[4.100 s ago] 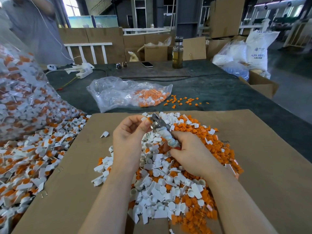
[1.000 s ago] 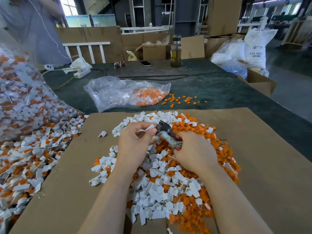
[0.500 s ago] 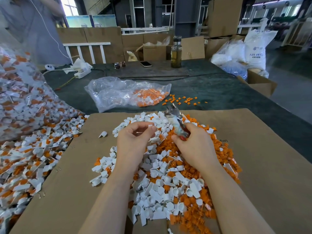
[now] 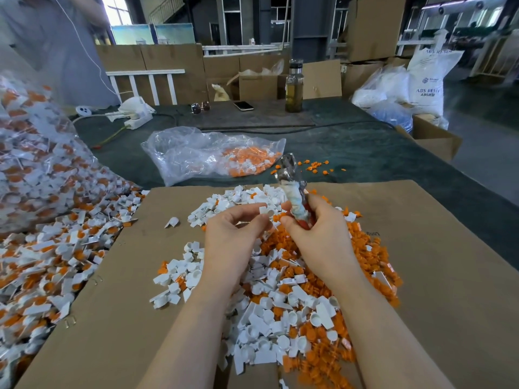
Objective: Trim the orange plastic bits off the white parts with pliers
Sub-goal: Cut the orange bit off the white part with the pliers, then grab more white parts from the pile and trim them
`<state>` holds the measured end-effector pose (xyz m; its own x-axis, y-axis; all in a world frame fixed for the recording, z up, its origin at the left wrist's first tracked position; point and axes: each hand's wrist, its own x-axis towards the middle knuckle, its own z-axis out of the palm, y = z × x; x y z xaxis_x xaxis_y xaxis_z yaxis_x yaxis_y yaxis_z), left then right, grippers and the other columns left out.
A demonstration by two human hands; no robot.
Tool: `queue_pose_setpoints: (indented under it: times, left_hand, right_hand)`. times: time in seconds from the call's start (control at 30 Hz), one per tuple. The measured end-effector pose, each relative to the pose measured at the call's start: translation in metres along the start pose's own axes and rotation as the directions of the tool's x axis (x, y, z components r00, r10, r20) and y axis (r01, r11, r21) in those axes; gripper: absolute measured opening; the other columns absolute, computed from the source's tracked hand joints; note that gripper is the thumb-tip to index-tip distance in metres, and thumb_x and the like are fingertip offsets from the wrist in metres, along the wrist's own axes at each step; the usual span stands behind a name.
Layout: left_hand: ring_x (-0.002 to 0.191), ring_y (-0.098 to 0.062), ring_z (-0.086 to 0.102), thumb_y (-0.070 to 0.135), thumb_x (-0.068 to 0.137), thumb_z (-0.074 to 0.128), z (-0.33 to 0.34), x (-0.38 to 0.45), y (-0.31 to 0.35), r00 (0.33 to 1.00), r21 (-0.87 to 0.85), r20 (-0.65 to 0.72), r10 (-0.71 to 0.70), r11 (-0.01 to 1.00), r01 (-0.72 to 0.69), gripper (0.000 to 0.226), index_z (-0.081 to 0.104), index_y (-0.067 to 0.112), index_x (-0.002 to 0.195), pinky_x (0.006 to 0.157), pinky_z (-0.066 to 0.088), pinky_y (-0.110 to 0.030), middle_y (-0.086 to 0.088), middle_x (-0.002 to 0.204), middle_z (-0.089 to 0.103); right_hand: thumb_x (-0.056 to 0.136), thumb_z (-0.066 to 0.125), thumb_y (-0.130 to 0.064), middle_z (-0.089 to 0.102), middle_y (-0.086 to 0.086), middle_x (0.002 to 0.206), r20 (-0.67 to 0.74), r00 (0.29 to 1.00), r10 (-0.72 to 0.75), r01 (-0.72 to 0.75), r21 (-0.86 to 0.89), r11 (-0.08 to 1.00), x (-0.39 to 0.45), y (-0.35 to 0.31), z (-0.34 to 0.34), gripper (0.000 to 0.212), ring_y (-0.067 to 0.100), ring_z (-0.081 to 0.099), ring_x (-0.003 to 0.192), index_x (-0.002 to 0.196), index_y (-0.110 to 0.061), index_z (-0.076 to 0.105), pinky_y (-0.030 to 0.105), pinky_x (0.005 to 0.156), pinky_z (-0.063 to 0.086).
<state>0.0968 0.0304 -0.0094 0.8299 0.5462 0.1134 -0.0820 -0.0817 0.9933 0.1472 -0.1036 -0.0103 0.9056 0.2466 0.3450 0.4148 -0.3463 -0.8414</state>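
My right hand (image 4: pixel 317 237) grips the taped handles of the pliers (image 4: pixel 292 186), whose metal jaws point up and away above the pile. My left hand (image 4: pixel 233 237) pinches a small white part (image 4: pixel 265 211) between thumb and fingertips, just left of the pliers' handles. Under both hands a mixed heap of white parts (image 4: pixel 269 313) and cut orange bits (image 4: pixel 362 248) lies on a cardboard sheet (image 4: pixel 438 276).
Untrimmed white-and-orange parts (image 4: pixel 47 265) spill from a big clear bag (image 4: pixel 33 164) at left. A smaller clear bag (image 4: pixel 207 153) with orange bits lies beyond the cardboard. Further back stand a bottle (image 4: pixel 294 85), a phone (image 4: pixel 243 105), a power strip (image 4: pixel 137 119), boxes, and a person at far left.
The pliers swung from pointing left at the part to standing upright, jaws away from my left hand. My left hand still pinches a white part, now slightly higher.
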Motion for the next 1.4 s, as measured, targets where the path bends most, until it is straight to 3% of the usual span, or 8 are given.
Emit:
queue_pose_setpoints:
  times: [0.27,0.43,0.6,0.87,1.0,1.1,1.27,1.4]
  left_hand:
    - [0.077,-0.016,0.075,0.016,0.081,0.081,0.004,-0.004,0.003,1.0,0.018,-0.012,0.006,1.0,-0.006,0.009,0.077,0.021,0.086,0.071,0.06,-0.027,0.002,0.079,0.077]
    - [0.077,-0.023,0.076,0.008,0.081,0.08,0.006,-0.008,0.007,0.996,-0.172,0.052,-0.075,0.982,0.083,0.008,0.075,0.011,0.086,0.066,0.06,-0.024,-0.008,0.078,0.077]
    - [0.078,-0.023,0.076,0.004,0.083,0.077,0.007,-0.011,0.008,0.994,-0.237,0.087,-0.062,0.968,0.081,0.007,0.075,0.005,0.09,0.067,0.06,-0.024,-0.012,0.08,0.077]
    - [0.077,-0.024,0.075,0.011,0.08,0.081,0.006,-0.01,0.008,0.998,-0.071,0.043,0.035,0.997,-0.032,0.009,0.077,0.012,0.088,0.073,0.062,-0.029,-0.006,0.078,0.077]
    - [0.077,-0.024,0.075,0.01,0.08,0.081,0.005,-0.01,0.009,0.998,-0.066,0.048,0.042,0.997,-0.039,0.009,0.077,0.012,0.087,0.069,0.06,-0.024,-0.005,0.077,0.077]
    - [0.077,-0.025,0.075,0.009,0.08,0.081,0.006,-0.01,0.009,0.998,-0.052,0.034,0.052,0.997,-0.05,0.008,0.077,0.013,0.086,0.072,0.062,-0.029,-0.005,0.077,0.076]
    - [0.07,-0.015,0.072,0.008,0.079,0.081,0.008,-0.009,0.008,0.998,-0.028,-0.005,0.055,0.998,-0.055,0.011,0.075,0.017,0.082,0.065,0.058,-0.019,-0.002,0.075,0.076]
    - [0.07,-0.018,0.072,0.015,0.078,0.084,0.009,-0.008,0.007,0.998,0.001,-0.034,0.052,0.999,-0.052,0.01,0.074,0.014,0.081,0.063,0.058,-0.019,-0.003,0.074,0.075]
  right_hand:
    - [0.083,0.074,-0.027,0.062,-0.019,0.083,-0.147,0.988,-0.04,0.039,-0.008,0.999,-0.002,-0.005,0.002,0.028,-0.009,0.059,0.084,0.092,-0.04,0.05,0.008,0.061,0.047]
    - [0.083,0.074,-0.026,0.064,-0.016,0.086,-0.181,0.981,-0.066,0.064,-0.016,0.998,-0.004,-0.007,0.001,0.025,0.0,0.063,0.081,0.098,-0.032,0.055,0.021,0.07,0.053]
    - [0.083,0.075,-0.025,0.065,-0.014,0.087,-0.2,0.976,-0.091,0.088,-0.024,0.996,-0.005,-0.009,0.001,0.023,0.003,0.063,0.081,0.1,-0.024,0.059,0.028,0.072,0.055]
    - [0.082,0.075,-0.023,0.065,-0.015,0.087,-0.176,0.981,-0.087,0.082,-0.039,0.996,-0.004,-0.007,0.002,0.024,0.002,0.063,0.081,0.099,-0.027,0.058,0.023,0.071,0.054]
    - [0.082,0.076,-0.025,0.064,-0.017,0.087,-0.165,0.983,-0.078,0.073,-0.039,0.997,-0.004,-0.005,0.001,0.026,0.001,0.063,0.082,0.099,-0.03,0.057,0.02,0.07,0.052]
    - [0.083,0.075,-0.026,0.066,-0.015,0.089,-0.147,0.986,-0.079,0.073,-0.049,0.996,-0.003,-0.004,0.001,0.025,0.002,0.063,0.083,0.103,-0.026,0.06,0.023,0.07,0.054]
    - [0.083,0.073,-0.023,0.059,-0.019,0.076,-0.098,0.988,-0.117,0.108,-0.09,0.99,-0.003,-0.004,0.0,0.023,-0.004,0.057,0.067,0.099,-0.029,0.058,0.012,0.055,0.042]
    - [0.083,0.068,-0.017,0.057,-0.018,0.075,-0.055,0.991,-0.118,0.114,-0.073,0.991,-0.004,-0.004,0.0,0.023,0.0,0.056,0.066,0.102,-0.025,0.059,0.015,0.059,0.04]
